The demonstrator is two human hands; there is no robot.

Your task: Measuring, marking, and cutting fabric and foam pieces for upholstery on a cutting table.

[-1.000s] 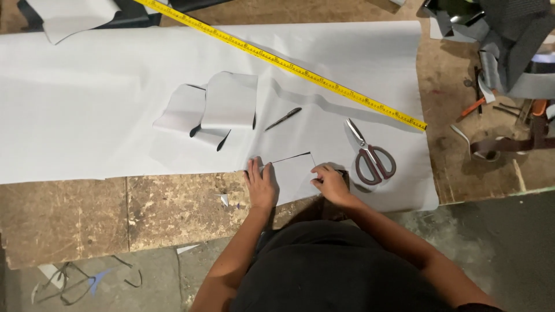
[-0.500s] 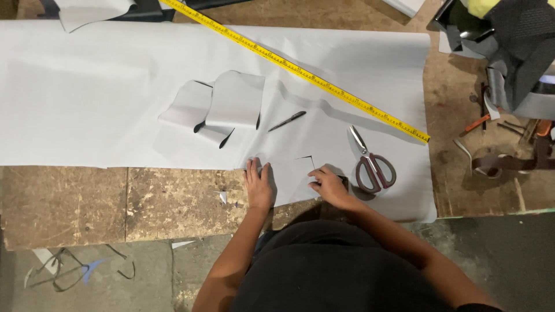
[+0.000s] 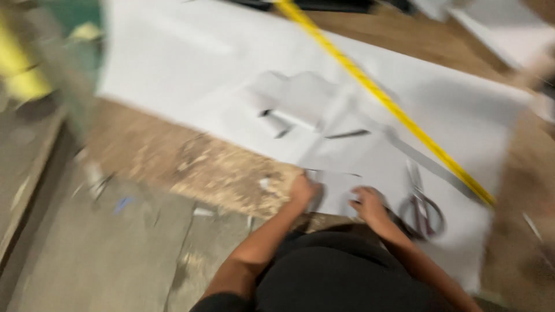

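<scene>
The view is motion-blurred. A large pale grey paper sheet (image 3: pixel 191 63) lies across a worn wooden table (image 3: pixel 196 162). At its near edge, my left hand (image 3: pixel 303 190) is curled on the left side of a small cut paper piece (image 3: pixel 334 189). My right hand (image 3: pixel 367 205) grips the piece's right side. Red-handled scissors (image 3: pixel 425 209) lie on the sheet just right of my right hand. Curled cut-out paper pieces (image 3: pixel 300 98) rest farther up the sheet.
A yellow tape measure (image 3: pixel 393 107) runs diagonally over the sheet from top centre to lower right. Grey concrete floor (image 3: pixel 98 254) with small scraps lies to the left and below the table edge. More pale paper (image 3: pixel 509 29) sits at the top right.
The view has swung left and tilted, bringing the floor and the table's left end into sight. Both hands stay on the small paper piece at the sheet's near edge.
</scene>
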